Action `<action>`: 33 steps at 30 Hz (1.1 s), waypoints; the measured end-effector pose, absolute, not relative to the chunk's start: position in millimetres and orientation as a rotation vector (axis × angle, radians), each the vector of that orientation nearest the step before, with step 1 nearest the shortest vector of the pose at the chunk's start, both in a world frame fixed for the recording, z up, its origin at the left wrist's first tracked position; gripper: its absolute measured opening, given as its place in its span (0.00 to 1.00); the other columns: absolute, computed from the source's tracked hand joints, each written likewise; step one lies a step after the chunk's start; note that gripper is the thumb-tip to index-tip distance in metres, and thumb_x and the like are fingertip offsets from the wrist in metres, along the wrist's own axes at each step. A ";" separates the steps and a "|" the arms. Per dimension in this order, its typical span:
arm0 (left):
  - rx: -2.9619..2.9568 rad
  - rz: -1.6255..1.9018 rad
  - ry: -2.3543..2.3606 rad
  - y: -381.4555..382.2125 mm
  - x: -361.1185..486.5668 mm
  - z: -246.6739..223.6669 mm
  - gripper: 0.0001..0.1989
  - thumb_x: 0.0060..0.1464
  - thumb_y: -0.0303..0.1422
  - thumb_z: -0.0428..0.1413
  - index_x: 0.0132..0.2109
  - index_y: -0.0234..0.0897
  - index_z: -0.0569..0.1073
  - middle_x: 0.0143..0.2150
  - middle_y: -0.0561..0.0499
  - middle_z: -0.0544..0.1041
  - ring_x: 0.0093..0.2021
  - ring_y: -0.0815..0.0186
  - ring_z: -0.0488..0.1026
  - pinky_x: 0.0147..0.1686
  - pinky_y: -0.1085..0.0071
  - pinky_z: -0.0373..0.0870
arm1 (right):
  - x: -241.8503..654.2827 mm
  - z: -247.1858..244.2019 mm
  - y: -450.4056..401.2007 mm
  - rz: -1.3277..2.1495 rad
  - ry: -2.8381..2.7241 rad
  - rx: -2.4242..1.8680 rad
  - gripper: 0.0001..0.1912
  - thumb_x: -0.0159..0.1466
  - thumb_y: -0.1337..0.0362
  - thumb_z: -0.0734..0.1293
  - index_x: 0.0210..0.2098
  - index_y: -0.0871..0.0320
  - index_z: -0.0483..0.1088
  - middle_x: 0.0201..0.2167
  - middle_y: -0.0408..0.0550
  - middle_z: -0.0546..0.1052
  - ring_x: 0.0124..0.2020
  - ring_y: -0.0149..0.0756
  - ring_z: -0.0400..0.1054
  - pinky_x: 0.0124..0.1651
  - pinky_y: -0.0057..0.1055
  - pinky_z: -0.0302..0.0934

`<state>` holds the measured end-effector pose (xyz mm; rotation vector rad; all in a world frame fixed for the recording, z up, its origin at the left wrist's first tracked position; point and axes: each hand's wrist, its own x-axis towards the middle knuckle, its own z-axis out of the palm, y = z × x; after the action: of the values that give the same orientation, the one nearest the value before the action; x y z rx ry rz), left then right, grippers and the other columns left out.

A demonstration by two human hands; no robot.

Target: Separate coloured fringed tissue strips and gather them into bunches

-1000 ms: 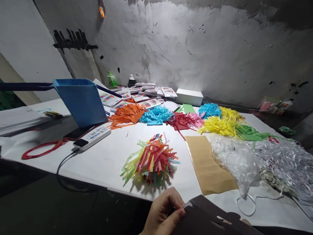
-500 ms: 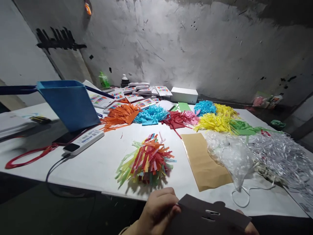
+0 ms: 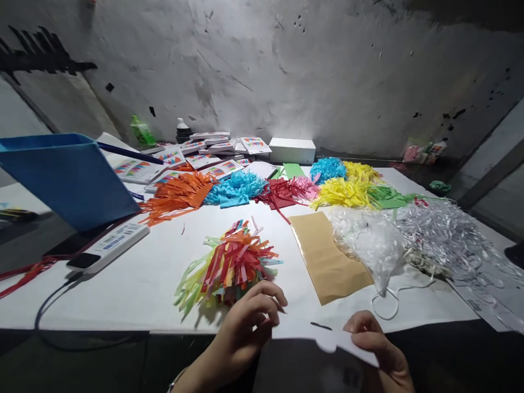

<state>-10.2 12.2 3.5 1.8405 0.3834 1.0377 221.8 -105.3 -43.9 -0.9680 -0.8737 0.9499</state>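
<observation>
We found the folded white card (image 3: 303,330) at the near edge of the worktop (image 3: 155,295), low in our view and spanning the space between our hands. Its pale flap ran crosswise from left to right, dipping at the right end; the lower part passed out of view, so we could not establish the long axis of the whole piece. The left hand (image 3: 241,333) had its grip closed on the left edge, and the right hand (image 3: 382,346) pinched the right corner between thumb and fingers. Neither hand was clearly nearer. The card therefore lay to the right of the left grip and to the left of the right grip, with a dark slot (image 3: 321,326) in the flap between them. The multicoloured paper tassels (image 3: 237,262) lay just beyond the left hand. The brown paper (image 3: 327,256) was ahead of the card, beside the clear plastic bag (image 3: 368,240).
</observation>
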 end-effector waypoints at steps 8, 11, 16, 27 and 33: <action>1.954 0.785 0.406 11.1 -15.9 12.1 0.11 0.65 0.40 0.51 0.41 0.38 0.71 0.53 0.39 0.73 0.51 0.54 0.71 0.46 0.64 0.70 | 243.0 -23.0 -108.6 0.546 -1.535 -1.105 0.16 0.68 0.73 0.57 0.42 0.48 0.72 0.48 0.46 0.75 0.42 0.35 0.74 0.40 0.27 0.68; 1.965 0.805 0.462 7.2 -11.3 9.9 0.02 0.64 0.31 0.52 0.41 0.39 0.69 0.45 0.43 0.76 0.44 0.60 0.74 0.41 0.69 0.71 | 250.8 -6.7 -104.1 0.327 -1.799 -1.169 0.13 0.66 0.72 0.58 0.45 0.52 0.68 0.50 0.50 0.75 0.48 0.38 0.73 0.46 0.30 0.70; 2.026 0.992 0.462 1.9 1.7 6.6 0.12 0.61 0.20 0.49 0.46 0.41 0.70 0.44 0.47 0.77 0.42 0.65 0.75 0.40 0.75 0.71 | 239.8 9.1 -88.6 -0.083 -1.948 -1.297 0.08 0.66 0.66 0.67 0.44 0.58 0.66 0.36 0.51 0.75 0.39 0.41 0.72 0.42 0.36 0.69; 1.956 0.986 0.530 -3.5 13.0 -9.6 0.20 0.62 0.19 0.47 0.56 0.43 0.66 0.50 0.47 0.75 0.51 0.62 0.73 0.51 0.70 0.71 | 238.6 41.4 -74.7 0.619 -2.087 -1.528 0.20 0.64 0.71 0.66 0.54 0.54 0.66 0.48 0.49 0.77 0.48 0.40 0.73 0.50 0.35 0.68; 1.943 0.884 0.534 -1.4 16.7 -7.3 0.16 0.65 0.23 0.48 0.56 0.43 0.65 0.49 0.47 0.74 0.48 0.63 0.73 0.49 0.69 0.71 | 243.9 49.8 -65.8 0.597 -2.237 -1.516 0.23 0.63 0.68 0.69 0.57 0.56 0.66 0.50 0.52 0.77 0.50 0.43 0.73 0.52 0.39 0.69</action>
<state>16.7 -1.4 -7.3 1.9434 0.5335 0.8845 243.9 -65.8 49.8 -1.5160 -2.2373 0.5975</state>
